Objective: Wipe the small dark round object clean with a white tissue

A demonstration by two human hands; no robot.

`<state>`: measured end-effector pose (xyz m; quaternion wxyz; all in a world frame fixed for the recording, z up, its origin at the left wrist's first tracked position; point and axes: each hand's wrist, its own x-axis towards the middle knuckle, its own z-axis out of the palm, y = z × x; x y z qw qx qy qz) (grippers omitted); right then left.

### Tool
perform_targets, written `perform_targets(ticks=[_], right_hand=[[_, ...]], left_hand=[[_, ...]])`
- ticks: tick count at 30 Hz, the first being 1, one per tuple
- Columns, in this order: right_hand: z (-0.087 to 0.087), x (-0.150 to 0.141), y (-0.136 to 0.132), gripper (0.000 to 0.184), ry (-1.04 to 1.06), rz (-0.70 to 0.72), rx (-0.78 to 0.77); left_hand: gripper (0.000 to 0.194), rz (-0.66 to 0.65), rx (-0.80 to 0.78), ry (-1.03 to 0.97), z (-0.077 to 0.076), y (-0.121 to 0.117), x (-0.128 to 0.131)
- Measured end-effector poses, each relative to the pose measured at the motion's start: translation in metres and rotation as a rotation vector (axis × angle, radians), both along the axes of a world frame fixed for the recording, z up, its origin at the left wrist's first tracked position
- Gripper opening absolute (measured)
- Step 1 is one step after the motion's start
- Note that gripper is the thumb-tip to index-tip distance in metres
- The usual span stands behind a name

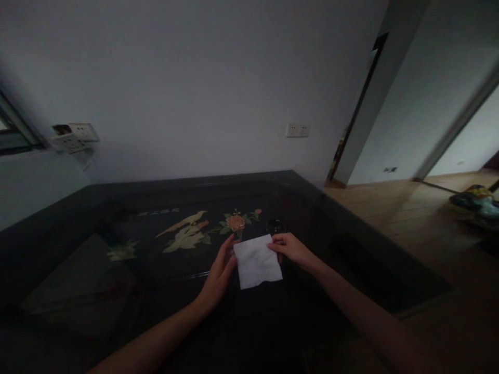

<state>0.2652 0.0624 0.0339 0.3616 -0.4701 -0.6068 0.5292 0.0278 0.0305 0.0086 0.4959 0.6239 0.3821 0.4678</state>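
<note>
A square white sheet, like a paper napkin [258, 262], is in front of me over the dark table, its lower edge slightly uneven. At its upper right corner, my right hand [290, 248] is closed in a pinch, thumb on top of the sheet. My left hand [221, 270] is beside the left edge with fingers stretched and thumb apart. Its fingertips come up to the sheet, but I cannot tell whether they touch it. Just beyond the right hand stands a small dark, round, glassy object [275, 226], partly hidden.
The glossy black table [156, 195] bears a bird-and-flower picture [187, 236] and meets a pale wall [195, 104]. Sockets [298, 130] sit on the wall, with more sockets [83, 132] at the left. Wooden floor [374, 208] and a heap of things [477, 205] lie to the right.
</note>
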Motion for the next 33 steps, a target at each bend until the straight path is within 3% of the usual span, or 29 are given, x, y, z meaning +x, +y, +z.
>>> perform_targets(ticks=[4,9,13,17,19,23,26,28,33], right_hand=[[-0.004,0.035,-0.006,0.031,-0.087,-0.03,-0.099],[-0.014,0.072,-0.011,0.028,-0.172,-0.124,-0.092],[-0.018,0.079,-0.01,0.03,-0.225,-0.176,-0.05],[-0.018,0.077,-0.008,0.039,-0.293,-0.203,-0.009],[-0.018,0.079,-0.007,0.037,-0.382,-0.241,0.053],[-0.013,0.087,-0.007,0.021,-0.623,-0.456,0.32],[-0.003,0.078,-0.011,0.017,-0.624,-0.514,0.454],[0.007,0.059,-0.017,0.018,-0.593,-0.445,0.525],[0.026,-0.014,-0.043,0.019,-0.513,-0.073,0.573]], left_hand=[[0.041,-0.05,0.314,0.376,0.001,-0.004,0.001],[0.047,-0.367,0.644,0.739,0.001,-0.013,0.005],[0.057,-0.558,0.73,0.866,0.006,-0.015,0.009],[0.057,-0.618,0.725,0.873,0.011,-0.015,0.011],[0.055,-0.614,0.705,0.861,0.012,-0.015,0.01],[0.045,-0.519,0.675,0.797,0.009,-0.014,0.009],[0.036,-0.395,0.607,0.713,0.008,-0.012,0.008],[0.032,-0.305,0.509,0.639,0.009,-0.011,0.007],[0.025,-0.193,0.299,0.542,0.019,-0.015,-0.007]])
